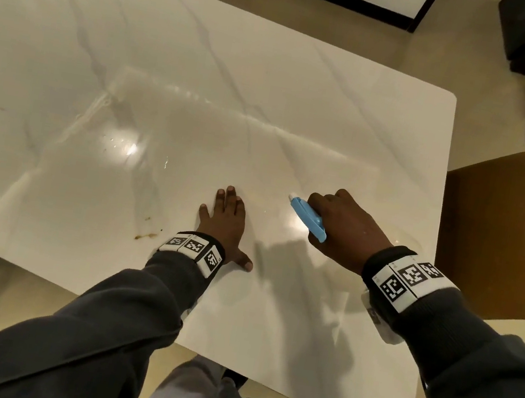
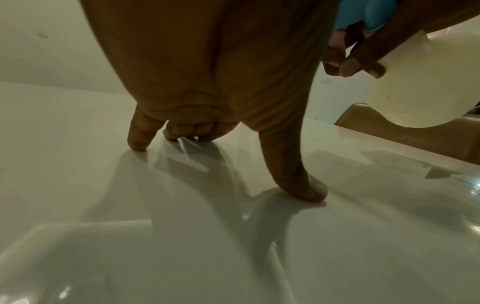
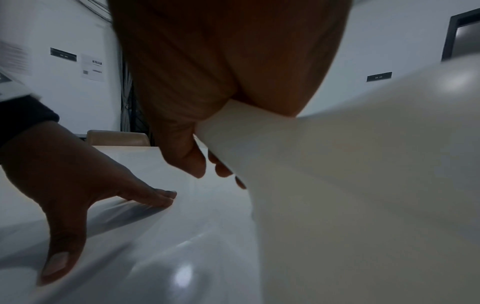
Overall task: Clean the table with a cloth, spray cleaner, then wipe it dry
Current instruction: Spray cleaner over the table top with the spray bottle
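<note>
Plainly, the left hand [image 1: 225, 224] lies flat on the white marble table [image 1: 203, 84], fingers straight and slightly spread, thumb splayed toward the person; the left wrist view shows its fingertips [image 2: 137, 144] and thumb pressing the glossy top. Just to its right, apart from it, the right hand [image 1: 343, 228] curls its fingers round a spray bottle [image 1: 308, 217] and holds it above the surface, not resting on it. The bottle's blue head points forward and left, toward the middle of the table, with the white nozzle tip leading; its pale body [image 3: 350, 185] runs back under the palm, so the long axis tilts from the wrist up toward the nozzle. Ahead of both hands the tabletop stretches wide and bare to the far edge, with a wet shine and droplets [image 1: 124, 144] forward and left of the left hand. A small brown stain [image 1: 145, 235] sits just left of the left wrist, near the table's near edge. Right of the right hand the table ends closely, and a brown chair [image 1: 509, 233] stands beside that edge.
</note>
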